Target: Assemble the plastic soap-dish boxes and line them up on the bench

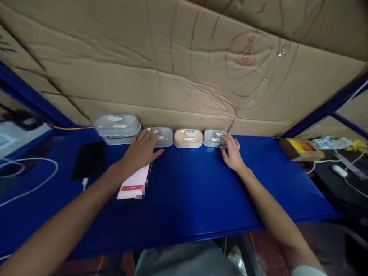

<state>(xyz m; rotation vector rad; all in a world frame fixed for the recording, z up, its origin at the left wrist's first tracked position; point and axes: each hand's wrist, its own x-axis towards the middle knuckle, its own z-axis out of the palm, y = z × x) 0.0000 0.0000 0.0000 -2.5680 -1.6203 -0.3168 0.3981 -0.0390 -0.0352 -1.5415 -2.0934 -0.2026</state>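
A row of lidded plastic boxes stands along the back of the blue table. My left hand (pixel 145 147) rests with fingers spread on a grey box (pixel 168 137), covering its left part. My right hand (pixel 232 152) lies with fingers stretched over the right edge of another grey box (pixel 212 138). Between them sits a peach-coloured box (pixel 188 142), apart from both hands. At the left end, a larger grey box (pixel 117 127) appears stacked on another one. Below my left hand lies a phone (pixel 133 184) with a lit pinkish screen, its top partly covered by the hand.
A dark tablet-like device (pixel 89 159) with a white cable (pixel 85 184) lies on the blue table (pixel 195 199). Cardboard (pixel 120 76) with red drawn lines walls off the back. At right, an open cardboard carton (pixel 301 149) and a white mouse (pixel 339 170) stand beside the table.
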